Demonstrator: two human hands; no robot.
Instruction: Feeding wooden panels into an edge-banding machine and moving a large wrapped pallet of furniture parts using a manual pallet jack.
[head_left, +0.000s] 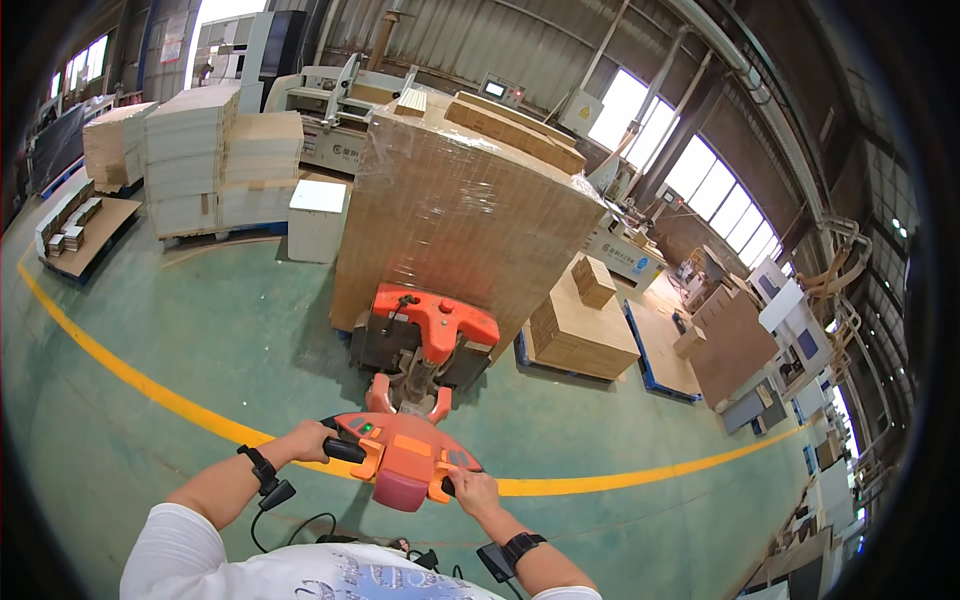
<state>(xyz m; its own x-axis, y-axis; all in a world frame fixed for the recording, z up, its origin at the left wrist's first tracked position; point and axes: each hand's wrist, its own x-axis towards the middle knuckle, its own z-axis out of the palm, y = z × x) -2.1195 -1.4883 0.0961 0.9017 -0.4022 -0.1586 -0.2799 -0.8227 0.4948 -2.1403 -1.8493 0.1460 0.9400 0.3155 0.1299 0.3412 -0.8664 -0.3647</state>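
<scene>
Both my hands are on the control handle (408,452) of an orange electric pallet truck (436,318). My left hand (309,440) is wrapped round the black grip on the left side. My right hand (474,490) closes on the right grip, most of which it hides. A small green light shows on the handle's left part. Beyond the truck's body stands a tall load of brown boards (455,205), wrapped in clear film, with several flat wooden pieces (515,132) on top. The forks are hidden by the truck and load.
Stacked pale panels (190,165) stand at the far left, beside a white box (317,222). To the right, a cardboard-coloured stack (582,332) rests on a pallet near a blue pallet (665,350). A yellow line (600,484) curves across the green floor. Machines line the back wall.
</scene>
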